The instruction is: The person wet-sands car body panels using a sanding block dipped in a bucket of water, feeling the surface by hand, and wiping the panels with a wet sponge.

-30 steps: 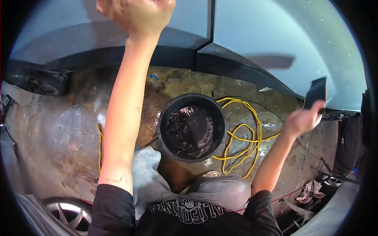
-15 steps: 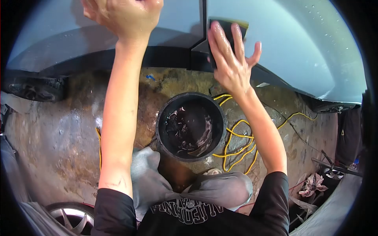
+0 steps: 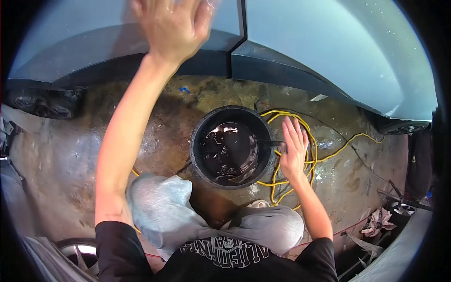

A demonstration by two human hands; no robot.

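Observation:
My left hand (image 3: 171, 30) is raised in front of the grey-blue car panel (image 3: 103, 28). Its fingers are spread, slightly blurred and cut off by the top edge; whether it touches the panel I cannot tell. Low beside the right rim of the black bucket (image 3: 199, 164) is my right hand (image 3: 294, 150), fingers straight and close together. A dark block (image 3: 271, 143), seen nearly edge-on, reaches from this hand over the bucket rim; most of its face is hidden. Dark liquid (image 3: 230, 150) with bright reflections lies inside the bucket.
A yellow cord (image 3: 312, 136) loops on the wet, stained floor (image 3: 80, 164) right of the bucket. Car wheels (image 3: 44, 103) show at the left and right. Crumpled paper (image 3: 378, 221) lies at lower right. My knees (image 3: 159, 202) are close to the bucket.
My right hand has come down from the car panel to the bucket's right side with the dark block. My left hand has shifted right, its fingers now spread.

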